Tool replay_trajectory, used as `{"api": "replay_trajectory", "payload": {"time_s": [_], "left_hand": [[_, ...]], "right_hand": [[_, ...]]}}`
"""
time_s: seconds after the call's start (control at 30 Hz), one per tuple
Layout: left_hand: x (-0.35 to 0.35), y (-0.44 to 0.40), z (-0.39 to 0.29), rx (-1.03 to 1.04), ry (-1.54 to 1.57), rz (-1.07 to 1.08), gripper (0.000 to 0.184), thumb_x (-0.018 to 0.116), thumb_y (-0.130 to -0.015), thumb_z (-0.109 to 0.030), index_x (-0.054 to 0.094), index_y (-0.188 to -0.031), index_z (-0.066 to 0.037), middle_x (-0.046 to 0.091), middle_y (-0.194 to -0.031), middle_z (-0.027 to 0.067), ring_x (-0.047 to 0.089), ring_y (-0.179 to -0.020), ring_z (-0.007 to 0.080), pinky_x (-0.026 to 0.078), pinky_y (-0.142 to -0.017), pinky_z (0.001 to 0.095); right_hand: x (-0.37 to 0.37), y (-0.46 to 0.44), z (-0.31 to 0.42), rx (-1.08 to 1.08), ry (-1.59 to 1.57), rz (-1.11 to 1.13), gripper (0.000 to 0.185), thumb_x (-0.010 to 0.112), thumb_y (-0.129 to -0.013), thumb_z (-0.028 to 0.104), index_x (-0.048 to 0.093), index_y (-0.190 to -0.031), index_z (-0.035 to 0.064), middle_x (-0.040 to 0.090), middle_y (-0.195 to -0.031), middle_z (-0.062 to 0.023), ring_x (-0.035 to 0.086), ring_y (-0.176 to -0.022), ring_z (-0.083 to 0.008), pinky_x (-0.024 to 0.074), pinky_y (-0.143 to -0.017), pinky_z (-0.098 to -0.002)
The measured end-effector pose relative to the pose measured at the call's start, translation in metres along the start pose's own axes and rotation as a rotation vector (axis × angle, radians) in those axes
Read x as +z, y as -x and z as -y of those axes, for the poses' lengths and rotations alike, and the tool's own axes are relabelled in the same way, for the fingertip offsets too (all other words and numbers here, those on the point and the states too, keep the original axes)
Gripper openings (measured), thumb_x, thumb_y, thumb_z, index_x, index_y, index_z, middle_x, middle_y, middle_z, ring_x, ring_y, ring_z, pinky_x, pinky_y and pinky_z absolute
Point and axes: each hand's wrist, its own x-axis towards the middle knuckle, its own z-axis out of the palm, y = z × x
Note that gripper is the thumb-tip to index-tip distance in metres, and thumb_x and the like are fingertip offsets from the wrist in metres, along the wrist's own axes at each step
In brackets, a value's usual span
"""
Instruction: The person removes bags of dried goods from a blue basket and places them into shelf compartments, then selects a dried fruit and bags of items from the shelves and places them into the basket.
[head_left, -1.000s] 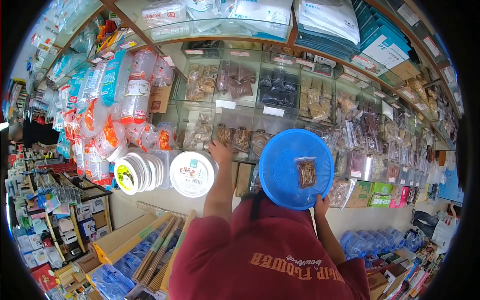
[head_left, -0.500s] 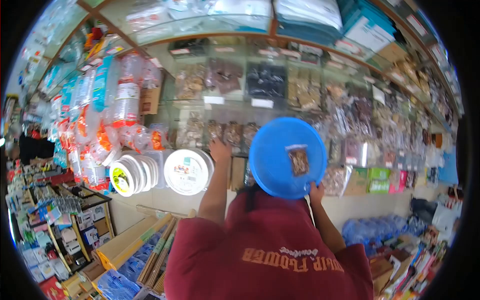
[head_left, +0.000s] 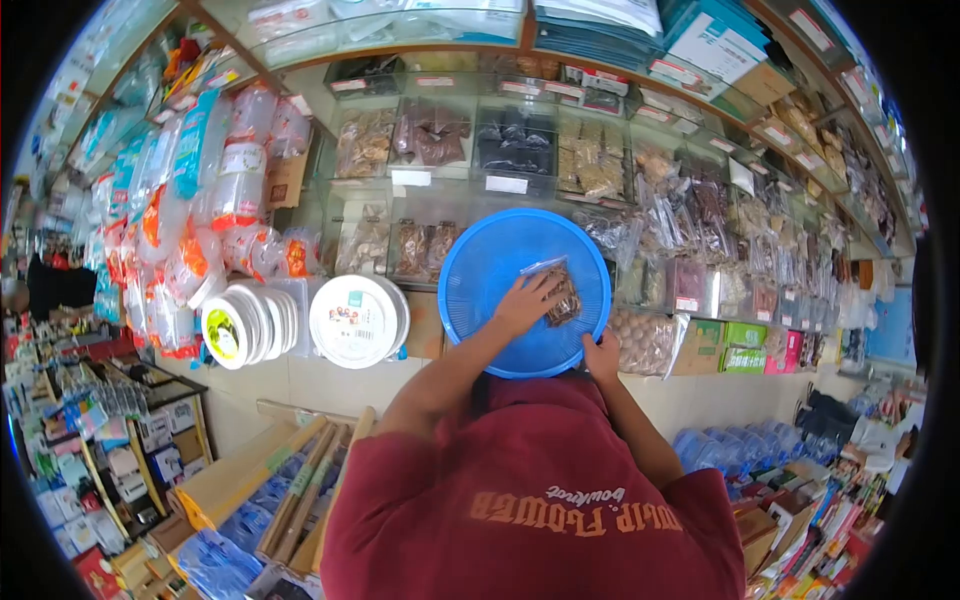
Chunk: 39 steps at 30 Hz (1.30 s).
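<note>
The packet [head_left: 565,306] lies inside the basket [head_left: 478,275], right of centre. The compartment shelving [head_left: 450,202] stands behind the basket. Stacked containers [head_left: 352,322] are positioned left of the basket, below the bagged bowls [head_left: 240,180]. Boxes [head_left: 699,346] are located to the right. The shirt [head_left: 530,500] is in front, between the rolls [head_left: 298,488] at lower left and the water jugs [head_left: 750,452] at lower right.

Glass shelves [head_left: 450,205], divided compartments [head_left: 540,187], clear bags of dried goods [head_left: 432,140]
</note>
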Motion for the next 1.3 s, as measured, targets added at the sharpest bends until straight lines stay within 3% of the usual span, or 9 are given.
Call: {"api": "replay_trajectory", "payload": {"time_s": [0.2,0.3,0.57,0.7,0.77,0.9,1.03,1.13,1.3], "left_hand": [[0.027,-0.019,0.026,0.086,-0.074,0.025,0.046,0.051,-0.088,-0.017,0.047,-0.133,-0.023,0.046,-0.133,0.0033,0.040,-0.128,0.0263,0.036,-0.099,0.0473],[0.034,-0.024,0.028,-0.073,-0.097,0.083,0.043,0.049,-0.089,-0.017,0.048,-0.132,-0.022,0.049,-0.129,0.0031,0.041,-0.126,0.0266,0.035,-0.100,0.0488],[0.034,-0.020,0.026,-0.191,0.054,0.332,0.079,0.083,-0.059,-0.028,0.047,-0.128,-0.012,0.054,-0.119,0.0113,0.045,-0.122,0.0283,0.031,-0.104,0.0538],[0.013,-0.017,0.026,-0.255,0.110,0.350,0.080,0.083,-0.059,-0.028,0.045,-0.128,-0.010,0.055,-0.120,0.0120,0.048,-0.119,0.0298,0.030,-0.105,0.0525],[0.008,-0.010,0.028,-0.318,0.307,0.231,0.084,0.083,-0.057,-0.029,0.044,-0.128,-0.009,0.056,-0.118,0.0149,0.051,-0.114,0.0332,0.034,-0.103,0.0503],[-0.057,0.000,0.034,-0.403,0.550,0.147,0.084,0.081,-0.055,-0.027,0.045,-0.128,-0.007,0.056,-0.115,0.0185,0.052,-0.110,0.0364,0.038,-0.099,0.0476],[-0.094,0.031,0.072,-0.363,0.617,-0.382,0.076,0.075,-0.055,-0.022,0.050,-0.125,-0.006,0.057,-0.114,0.0190,0.053,-0.107,0.0366,0.043,-0.093,0.0421],[-0.120,0.057,0.114,-0.550,0.582,-0.425,0.074,0.075,-0.055,-0.017,0.051,-0.124,-0.006,0.057,-0.113,0.0162,0.053,-0.105,0.0341,0.042,-0.095,0.0409],[-0.118,0.081,0.170,-0.486,0.386,-0.238,0.061,0.078,-0.058,-0.013,0.059,-0.116,-0.009,0.055,-0.121,0.0129,0.052,-0.112,0.0348,0.044,-0.095,0.0408]], "right_hand": [[0.004,-0.016,-0.025,-0.136,-0.014,0.010,0.017,0.060,-0.078,0.011,0.065,-0.090,0.0002,0.065,-0.072,-0.0068,0.059,-0.064,-0.0146,0.0472,-0.062,-0.0305],[-0.002,-0.012,-0.022,-0.073,-0.031,0.049,0.017,0.061,-0.078,0.012,0.065,-0.090,-0.0001,0.065,-0.073,-0.0080,0.060,-0.065,-0.0158,0.0472,-0.064,-0.0307],[-0.006,-0.013,-0.023,-0.002,0.004,0.073,0.017,0.061,-0.078,0.014,0.066,-0.085,-0.0010,0.063,-0.070,-0.0049,0.057,-0.062,-0.0138,0.0456,-0.060,-0.0293],[-0.016,-0.029,-0.050,0.069,0.004,0.063,0.013,0.060,-0.081,0.012,0.064,-0.085,0.0009,0.059,-0.068,-0.0016,0.051,-0.053,-0.0077,0.0404,-0.049,-0.0259],[-0.030,-0.033,-0.057,0.244,-0.079,0.012,0.018,0.059,-0.080,0.014,0.066,-0.087,-0.0011,0.063,-0.072,-0.0038,0.056,-0.062,-0.0122,0.0448,-0.059,-0.0288],[-0.059,-0.029,-0.064,0.127,0.002,-0.080,0.017,0.059,-0.081,0.013,0.065,-0.088,-0.0015,0.063,-0.075,-0.0043,0.057,-0.065,-0.0121,0.0451,-0.060,-0.0283],[-0.076,-0.018,-0.061,0.267,-0.076,-0.075,0.017,0.058,-0.084,0.012,0.065,-0.090,-0.0016,0.063,-0.077,-0.0033,0.056,-0.067,-0.0115,0.0446,-0.061,-0.0271],[-0.076,-0.017,-0.087,0.280,-0.102,-0.087,0.016,0.057,-0.085,0.013,0.065,-0.090,-0.0012,0.062,-0.075,-0.0020,0.054,-0.066,-0.0101,0.0433,-0.059,-0.0262],[-0.072,-0.014,-0.092,0.251,-0.031,-0.086,0.017,0.056,-0.087,0.015,0.065,-0.091,0.0009,0.059,-0.074,0.0002,0.052,-0.061,-0.0087,0.0427,-0.054,-0.0262]]}}
